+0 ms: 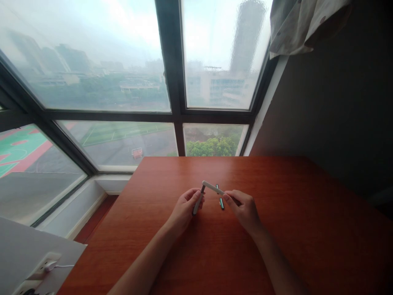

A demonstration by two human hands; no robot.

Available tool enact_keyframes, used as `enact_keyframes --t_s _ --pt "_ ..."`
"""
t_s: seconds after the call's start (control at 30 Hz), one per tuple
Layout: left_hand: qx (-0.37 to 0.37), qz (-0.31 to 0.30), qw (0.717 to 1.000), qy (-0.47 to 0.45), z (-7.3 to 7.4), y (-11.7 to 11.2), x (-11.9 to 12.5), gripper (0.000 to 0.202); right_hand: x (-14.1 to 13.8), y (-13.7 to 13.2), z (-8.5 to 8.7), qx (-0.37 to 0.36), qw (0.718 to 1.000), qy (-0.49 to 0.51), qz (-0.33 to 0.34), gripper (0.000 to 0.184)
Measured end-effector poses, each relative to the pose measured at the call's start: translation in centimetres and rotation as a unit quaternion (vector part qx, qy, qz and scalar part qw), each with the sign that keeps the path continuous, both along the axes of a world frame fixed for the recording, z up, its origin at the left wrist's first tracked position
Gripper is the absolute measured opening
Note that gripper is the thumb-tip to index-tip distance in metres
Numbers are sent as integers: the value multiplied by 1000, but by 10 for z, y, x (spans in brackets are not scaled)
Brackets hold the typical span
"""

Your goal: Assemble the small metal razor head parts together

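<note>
Over the middle of a reddish-brown wooden table (276, 246), my left hand (185, 209) is closed around a slim white pen-like piece (198, 202) held nearly upright. My right hand (244, 208) pinches the end of a second white tube (213, 187) that points left, and its tip meets the top of the left piece. A small teal pen-shaped piece (221, 201) lies on the table between the two hands, partly behind the white tube.
A large window (172, 82) with dark frames stands beyond the table's far edge. A dark wall (337, 102) runs along the right, with patterned cloth (301, 24) hanging at the top. At lower left a white surface (18, 254) carries a socket with a plugged-in cable (49, 266).
</note>
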State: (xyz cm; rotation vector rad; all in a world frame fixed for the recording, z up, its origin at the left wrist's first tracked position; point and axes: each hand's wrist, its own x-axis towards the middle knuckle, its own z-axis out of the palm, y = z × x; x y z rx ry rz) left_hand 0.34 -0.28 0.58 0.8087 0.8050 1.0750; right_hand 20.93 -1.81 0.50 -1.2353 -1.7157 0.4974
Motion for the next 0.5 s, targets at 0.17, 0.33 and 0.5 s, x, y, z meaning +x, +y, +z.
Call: enact_keyframes --t_s 0.17,0.33,0.5 --pt "9 -3 1000 10 -2 0 -1 29 0 0 0 -8 1000 2 1 29" --pt "5 15 1000 3 -1 1 -2 28 2 1 -2 -7 1000 14 -7 29" --pt "2 32 999 -5 0 2 -3 29 3 1 -2 -6 999 20 -26 29"
